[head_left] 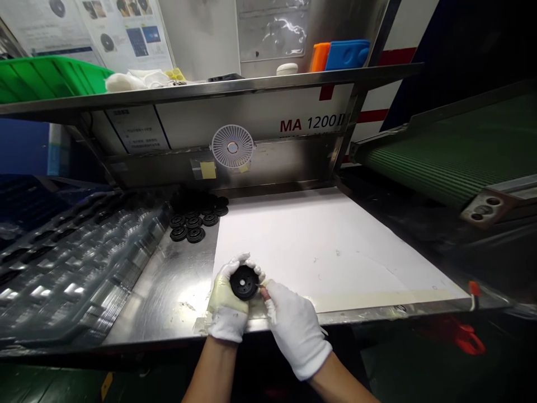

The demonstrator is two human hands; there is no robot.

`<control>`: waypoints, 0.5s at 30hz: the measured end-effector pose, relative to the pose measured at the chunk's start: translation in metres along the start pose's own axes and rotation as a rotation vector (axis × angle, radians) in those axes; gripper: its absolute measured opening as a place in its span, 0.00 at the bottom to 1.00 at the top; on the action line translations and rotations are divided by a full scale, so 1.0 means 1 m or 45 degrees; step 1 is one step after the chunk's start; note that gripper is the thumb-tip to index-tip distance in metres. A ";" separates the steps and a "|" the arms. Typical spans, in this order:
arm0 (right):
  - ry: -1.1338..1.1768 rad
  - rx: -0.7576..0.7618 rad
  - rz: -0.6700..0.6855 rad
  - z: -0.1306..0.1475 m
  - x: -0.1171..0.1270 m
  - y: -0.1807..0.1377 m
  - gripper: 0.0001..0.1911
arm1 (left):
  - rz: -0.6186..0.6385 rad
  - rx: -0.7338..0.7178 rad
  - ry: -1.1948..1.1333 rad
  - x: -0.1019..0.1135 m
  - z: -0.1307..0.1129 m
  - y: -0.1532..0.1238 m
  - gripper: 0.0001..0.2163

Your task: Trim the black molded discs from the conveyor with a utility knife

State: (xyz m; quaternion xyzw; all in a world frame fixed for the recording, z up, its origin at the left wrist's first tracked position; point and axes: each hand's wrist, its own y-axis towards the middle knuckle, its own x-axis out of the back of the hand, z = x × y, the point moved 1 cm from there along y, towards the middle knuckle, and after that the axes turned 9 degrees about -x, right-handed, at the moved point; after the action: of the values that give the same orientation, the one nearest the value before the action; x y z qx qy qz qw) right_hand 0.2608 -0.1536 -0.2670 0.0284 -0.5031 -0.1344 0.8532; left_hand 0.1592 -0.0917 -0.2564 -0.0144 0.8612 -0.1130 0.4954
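My left hand, in a white glove, holds a round black plastic wheel-like part with its face turned up toward me. Small holes and a pale centre show on that face. Beside it, my right hand, also gloved in white with a bare thumb tip, is closed at the part's right edge. A thin tip shows between its fingers and the rim, too small to name. Both hands are over the front edge of the white sheet. Several stacks of similar black round parts stand on the metal table further left.
Clear plastic trays with black parts are piled at the left. Behind the sheet, a small white fan hangs below a metal shelf bearing a green bin. A green conveyor stands at the right. A red-handled tool hangs near the front edge.
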 end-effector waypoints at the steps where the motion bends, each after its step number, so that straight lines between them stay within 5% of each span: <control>1: 0.005 0.003 0.013 0.001 0.000 -0.001 0.09 | -0.014 -0.023 -0.024 -0.001 0.001 0.001 0.05; 10: 0.491 -0.001 0.397 0.003 0.029 -0.003 0.17 | -0.165 0.002 -0.211 0.011 -0.005 0.010 0.03; 13: 0.300 -0.101 0.300 -0.019 0.043 0.009 0.11 | -0.191 0.043 -0.331 0.015 -0.010 0.010 0.04; 15: 0.118 -0.103 0.167 -0.035 0.049 0.015 0.23 | -0.211 0.093 -0.424 0.014 -0.011 0.009 0.05</control>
State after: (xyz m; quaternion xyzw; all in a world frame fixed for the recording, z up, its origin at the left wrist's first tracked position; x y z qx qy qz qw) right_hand 0.3166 -0.1552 -0.2402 -0.0331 -0.4581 -0.0970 0.8830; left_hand 0.1432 -0.0830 -0.2644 -0.0857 0.7583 -0.1807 0.6204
